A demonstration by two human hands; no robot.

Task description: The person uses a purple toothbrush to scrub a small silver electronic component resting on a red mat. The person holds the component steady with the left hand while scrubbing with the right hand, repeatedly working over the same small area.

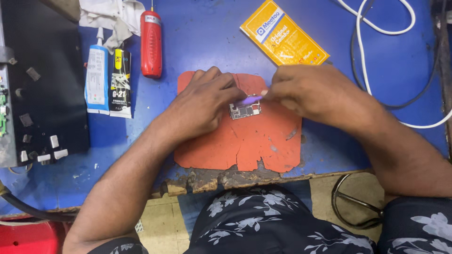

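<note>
Both hands (207,101) (306,91) pinch a circuit board (245,110) – yellow packet (284,35) behind.

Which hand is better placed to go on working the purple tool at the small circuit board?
Right, probably: the right hand pinches the purple tool, whose tip sits at the circuit board. The left hand rests beside the board on the orange mat.
</note>
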